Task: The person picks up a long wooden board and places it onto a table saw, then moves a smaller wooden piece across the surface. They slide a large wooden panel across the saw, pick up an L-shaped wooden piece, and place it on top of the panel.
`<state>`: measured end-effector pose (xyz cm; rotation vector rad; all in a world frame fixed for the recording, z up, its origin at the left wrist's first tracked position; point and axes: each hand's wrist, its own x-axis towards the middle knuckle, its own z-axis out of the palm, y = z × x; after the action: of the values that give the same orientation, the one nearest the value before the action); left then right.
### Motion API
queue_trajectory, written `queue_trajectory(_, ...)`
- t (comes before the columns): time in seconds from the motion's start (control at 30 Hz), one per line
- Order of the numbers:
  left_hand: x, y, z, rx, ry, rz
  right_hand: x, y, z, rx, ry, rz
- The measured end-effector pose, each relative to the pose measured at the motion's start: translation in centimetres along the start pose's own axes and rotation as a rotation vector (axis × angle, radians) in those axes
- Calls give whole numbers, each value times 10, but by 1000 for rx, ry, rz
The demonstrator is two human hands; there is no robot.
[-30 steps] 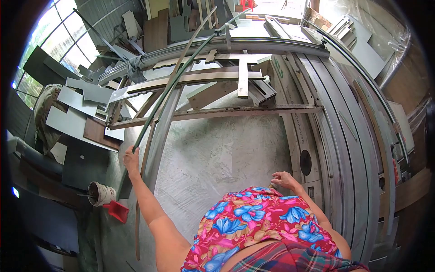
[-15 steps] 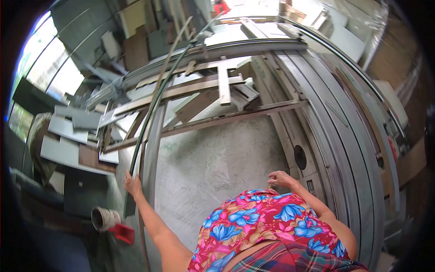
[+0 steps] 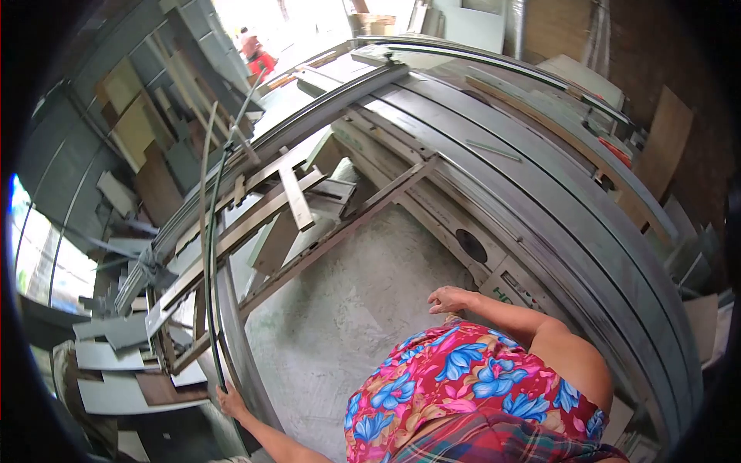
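Note:
At the lower left, my left hand [image 3: 231,401] has its fingers closed round the lower end of a long thin dark strip [image 3: 211,255]. The strip rises past the metal frame beside it, next to a pale wooden strip [image 3: 204,170]. My right hand [image 3: 448,299] hangs above the grey floor, near the machine's side panel, with its fingers curled; whatever they may hold is too small to make out. A flowered red cloth [image 3: 463,370] covers my front, below the right hand.
A large saw table [image 3: 532,185] with long metal rails curves along the right. A frame bar [image 3: 340,228] crosses in front, with wooden pieces [image 3: 296,199] behind it. Boards [image 3: 127,92] lean at the back left. White panels [image 3: 123,396] lie at the left. A person [image 3: 251,45] is far off.
The view has turned to the right, so the machine and frame appear shifted left and tilted. My left hand shows lower in view, still at the strip. My right hand appears slightly further left.

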<state>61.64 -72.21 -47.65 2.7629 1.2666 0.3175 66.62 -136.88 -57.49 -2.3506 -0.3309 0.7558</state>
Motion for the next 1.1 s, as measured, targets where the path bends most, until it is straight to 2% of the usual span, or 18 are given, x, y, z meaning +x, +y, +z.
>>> queue_trajectory(0.2,-5,24,-5,96,22,-106,-20,-9,-5,69,35,48)
queue_trajectory(0.33,-4,39,6,75,426,61,-31,-8,-4,105,72,47)
queue_trajectory(0.37,0,42,12,14,564,155,-34,-9,-3,115,77,48)
queue_trajectory(0.43,-18,74,11,-189,689,315,-39,-5,1,128,112,60)
queue_trajectory(0.47,-30,91,10,-290,746,395,-43,-3,4,137,126,66)
queue_trajectory(0.57,-73,132,29,-451,676,539,-61,-8,2,148,152,67)
queue_trajectory(0.6,-88,139,47,-428,608,509,-66,-8,2,156,162,76)
queue_trajectory(0.67,-134,167,48,-660,442,581,-76,-5,2,171,177,97)
queue_trajectory(0.7,-139,163,79,-637,430,618,-79,2,5,160,194,81)
queue_trajectory(0.77,-159,149,127,-688,191,594,-90,14,5,141,255,79)
queue_trajectory(0.83,-192,136,154,-641,95,604,-106,29,-1,172,335,41)
queue_trajectory(0.87,-195,116,182,-382,122,689,-115,38,-1,136,399,23)
queue_trajectory(0.93,-221,82,210,-199,-254,435,-145,50,-8,248,458,119)
queue_trajectory(1.0,-256,58,200,-405,-903,-180,-182,62,-11,338,503,209)
queue_trajectory(1.03,-272,44,199,-376,-1049,-350,-201,70,-5,376,514,268)
queue_trajectory(1.1,-303,6,198,-239,-1206,-369,-232,93,13,430,544,392)
